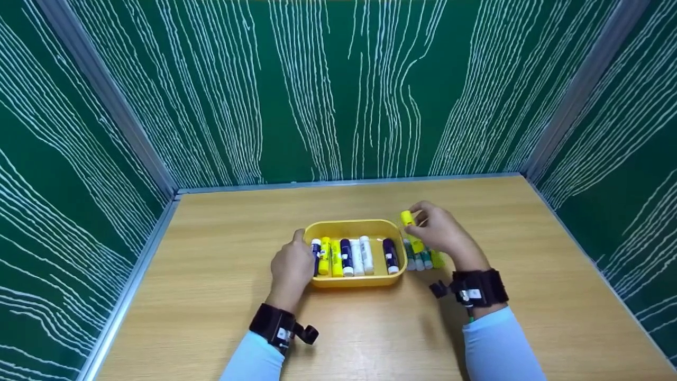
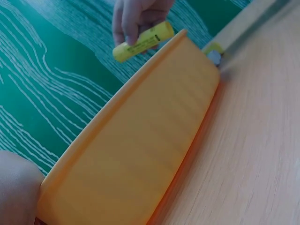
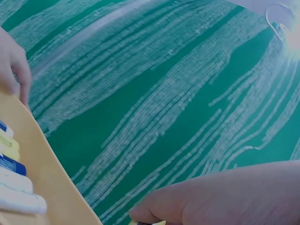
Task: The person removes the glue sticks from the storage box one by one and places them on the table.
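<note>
A yellow plastic tub (image 1: 349,282) stands on the table, holding a row of purple, yellow and white glue sticks. One purple glue stick (image 1: 390,255) lies apart toward the tub's right end. My left hand (image 1: 292,264) grips the tub's left rim. Just above the right rim, my right hand (image 1: 441,232) pinches a yellow glue stick (image 2: 144,41) between thumb and fingers; it is tilted in the head view. Below that hand, several green-and-clear glue sticks (image 1: 419,262) and a yellow one (image 1: 437,260) lie beside the tub, partly hidden.
The wooden table (image 1: 222,296) ends at green panels (image 1: 338,95) with white wavy lines, at the back and both sides. Grey metal strips (image 1: 111,100) run along the corners. A black camera strap (image 1: 478,288) circles each wrist.
</note>
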Demonstrator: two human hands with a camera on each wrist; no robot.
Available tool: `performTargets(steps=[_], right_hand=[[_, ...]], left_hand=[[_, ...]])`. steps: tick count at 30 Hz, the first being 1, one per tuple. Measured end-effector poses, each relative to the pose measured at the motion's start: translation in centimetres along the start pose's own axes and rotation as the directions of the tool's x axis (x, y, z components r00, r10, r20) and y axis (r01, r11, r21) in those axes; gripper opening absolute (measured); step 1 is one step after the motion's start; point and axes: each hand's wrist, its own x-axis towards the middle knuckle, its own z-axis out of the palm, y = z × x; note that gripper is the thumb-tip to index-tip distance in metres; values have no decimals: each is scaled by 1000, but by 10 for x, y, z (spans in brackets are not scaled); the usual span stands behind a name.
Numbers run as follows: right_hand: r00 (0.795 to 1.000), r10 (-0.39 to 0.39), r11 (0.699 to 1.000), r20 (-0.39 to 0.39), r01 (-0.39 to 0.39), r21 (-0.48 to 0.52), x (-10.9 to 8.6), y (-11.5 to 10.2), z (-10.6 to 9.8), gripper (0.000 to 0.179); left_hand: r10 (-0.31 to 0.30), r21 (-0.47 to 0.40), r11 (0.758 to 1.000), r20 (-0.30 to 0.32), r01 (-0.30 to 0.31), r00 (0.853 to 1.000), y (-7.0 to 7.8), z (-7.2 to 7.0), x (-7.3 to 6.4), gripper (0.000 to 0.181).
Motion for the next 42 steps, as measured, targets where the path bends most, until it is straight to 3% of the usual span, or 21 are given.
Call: performTargets(steps=[6, 14, 22, 30, 34, 38, 42], right_hand=[[999, 52, 999, -13, -52, -15, 4, 21, -16, 56], [980, 199, 980, 21, -199, -2, 7, 52, -32, 62], [957, 285, 959, 55, -285, -1, 11, 75, -30, 62], [951, 291, 957, 102, -291, -12, 13, 88, -24, 62], [950, 283, 954, 131, -292, 62, 13, 91, -20, 61], [939, 301, 927, 168, -330, 179, 12, 92, -18, 60], [932, 314, 909, 184, -350, 225, 11, 91, -17, 59]], left_hand=[[-8, 16, 1000, 2, 8, 1000, 1, -1, 0, 48], [-36, 6, 999, 23, 36, 999, 4, -2, 1, 50], [-46, 3, 999, 40, 46, 998, 3, -3, 1, 52], [-26, 12, 1000, 17, 26, 1000, 2, -1, 0, 50], [-11, 4, 1000, 1, 11, 1000, 1, 0, 0, 49], [8, -1, 1000, -15, -8, 1000, -1, 2, 0, 48], [8, -6, 1000, -14, -8, 1000, 0, 2, 0, 48]])
